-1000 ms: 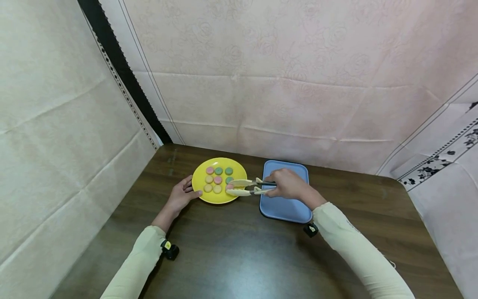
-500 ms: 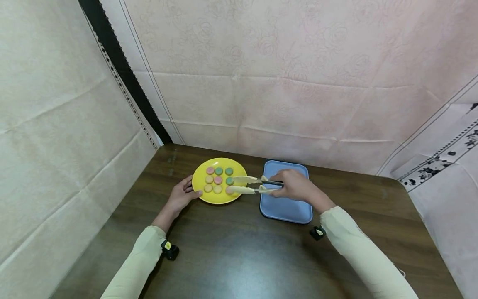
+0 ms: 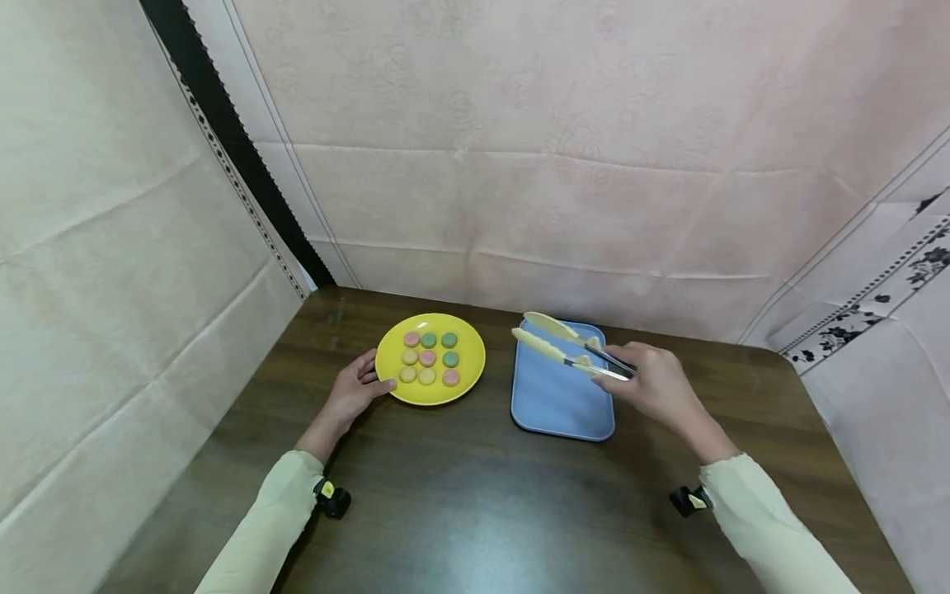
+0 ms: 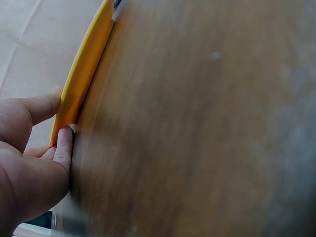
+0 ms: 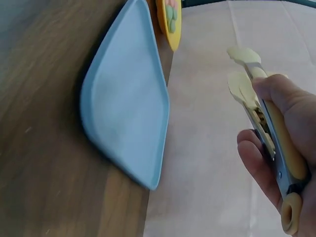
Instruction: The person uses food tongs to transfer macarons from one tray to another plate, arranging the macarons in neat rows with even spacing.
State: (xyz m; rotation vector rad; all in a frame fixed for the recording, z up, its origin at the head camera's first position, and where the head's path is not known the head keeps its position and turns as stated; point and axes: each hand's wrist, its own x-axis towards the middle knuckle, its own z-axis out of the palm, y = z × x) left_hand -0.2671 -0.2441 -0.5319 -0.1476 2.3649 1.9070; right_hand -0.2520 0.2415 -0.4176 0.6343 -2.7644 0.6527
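Observation:
A yellow plate [image 3: 472, 356] carries several small round macarons in neat rows: pink [image 3: 427, 358], green [image 3: 449, 340] and pale yellow [image 3: 408, 374]. My left hand [image 3: 352, 392] pinches the plate's left rim; in the left wrist view the thumb and fingers lie on either side of the rim [image 4: 81, 74]. My right hand [image 3: 656, 384] grips a pair of tongs [image 3: 552, 327] with cream tips and metal arms. The tongs hang over the blue tray [image 3: 564, 404], their tips spread apart with nothing between them. In the right wrist view the tray's surface [image 5: 128, 94] is bare.
The brown wooden table [image 3: 460, 503] holds plate and tray side by side near its far edge. A pale patterned cloth [image 3: 557, 206] hangs behind, and another cloth [image 3: 134, 289] stands along the left side.
My right hand has drawn the tongs rightward, away from the plate's right side to above the blue tray. The macarons and my left hand's hold on the plate look the same.

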